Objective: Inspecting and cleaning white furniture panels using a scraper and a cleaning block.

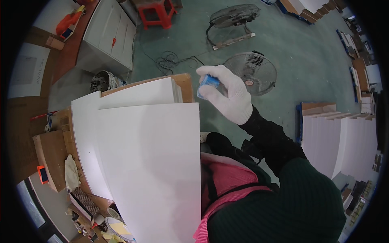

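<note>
My right hand (229, 92), in a white knitted glove, is closed with thumb and fingers round a small blue block-like thing (209, 82). Part of it is hidden by the glove, and its exact kind cannot be made out. The hand is held just beyond the far right corner of a large flat white panel (154, 162), not touching it. That panel lies on top of other white panels (137, 95), slightly turned from them, over a brown board (186, 87). My left hand is out of view.
Two floor fans (255, 75) stand ahead on the green floor, with a tangled black cable (168, 61) beside them. A red stool (158, 15), a white cabinet (107, 34) and a bucket (102, 82) are at the far left. Stacked white panels (324, 137) stand at the right.
</note>
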Demonstrator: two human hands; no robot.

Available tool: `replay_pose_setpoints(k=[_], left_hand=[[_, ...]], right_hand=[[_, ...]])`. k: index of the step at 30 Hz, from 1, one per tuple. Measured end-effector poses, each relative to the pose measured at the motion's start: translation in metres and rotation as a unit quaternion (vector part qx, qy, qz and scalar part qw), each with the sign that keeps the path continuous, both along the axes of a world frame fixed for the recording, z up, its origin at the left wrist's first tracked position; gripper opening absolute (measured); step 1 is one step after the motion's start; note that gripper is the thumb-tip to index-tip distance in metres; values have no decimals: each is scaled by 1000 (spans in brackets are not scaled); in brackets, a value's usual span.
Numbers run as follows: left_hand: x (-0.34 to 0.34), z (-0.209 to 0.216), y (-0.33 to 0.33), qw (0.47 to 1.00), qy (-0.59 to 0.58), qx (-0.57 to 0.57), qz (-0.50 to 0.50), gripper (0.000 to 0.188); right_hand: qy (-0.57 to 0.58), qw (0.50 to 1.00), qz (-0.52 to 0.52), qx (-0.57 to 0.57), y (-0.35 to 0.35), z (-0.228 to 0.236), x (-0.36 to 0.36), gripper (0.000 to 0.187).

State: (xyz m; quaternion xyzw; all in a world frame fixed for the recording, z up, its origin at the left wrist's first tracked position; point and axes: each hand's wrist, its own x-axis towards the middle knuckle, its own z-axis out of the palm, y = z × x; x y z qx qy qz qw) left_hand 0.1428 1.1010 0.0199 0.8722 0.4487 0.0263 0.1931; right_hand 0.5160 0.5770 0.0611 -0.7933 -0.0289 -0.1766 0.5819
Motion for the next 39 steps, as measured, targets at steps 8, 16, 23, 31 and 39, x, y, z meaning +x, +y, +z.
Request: replay_pose_setpoints(k=[8, 16, 23, 31, 39], left_hand=[[-1, 0, -1, 1000, -9, -18, 15, 45], [14, -9, -6, 999, -14, -49, 14, 47], [-10, -1, -10, 994, -43, -67, 76, 48], [-23, -2, -10, 958, -147, -172, 178, 50], [-58, 8, -5, 881, -282, -258, 277, 52]], right_hand=[[5, 996, -54, -71, -4, -14, -4, 36], [-42, 997, -40, -48, -7, -13, -16, 37], [-24, 996, -10, 84, 21, -14, -10, 35], [176, 969, 57, 162, -2, 31, 22, 42], [213, 937, 276, 3, 70, 96, 87, 56]])
